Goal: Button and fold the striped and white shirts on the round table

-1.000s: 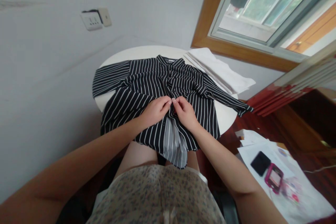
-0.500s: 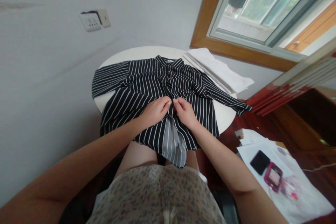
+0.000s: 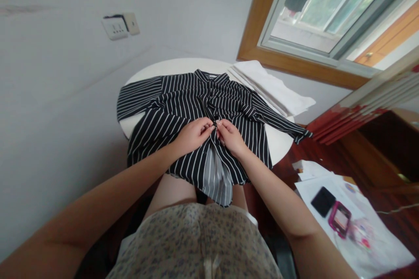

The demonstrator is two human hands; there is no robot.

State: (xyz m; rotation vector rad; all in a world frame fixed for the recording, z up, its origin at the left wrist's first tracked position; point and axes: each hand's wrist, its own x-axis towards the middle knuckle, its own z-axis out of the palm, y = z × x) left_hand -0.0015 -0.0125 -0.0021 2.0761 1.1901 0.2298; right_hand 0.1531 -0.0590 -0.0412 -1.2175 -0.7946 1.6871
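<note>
Pinching the front of the shirt (image 3: 198,107) close together, the left hand (image 3: 195,134) and the right hand (image 3: 231,137) should work gently, without dragging it across the table (image 3: 279,144).

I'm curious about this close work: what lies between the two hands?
In the head view, front fabric of the striped shirt lies between the left hand and right hand, which almost meet.

Lit softly by daylight, brightest at the window (image 3: 327,13), shadowed low on the wall (image 3: 78,69) left of it. Clear on the striped shirt (image 3: 183,98), blurred, perhaps unreadably, on the pink-cased device (image 3: 340,219) below the window; stretched toward the edges.
</note>
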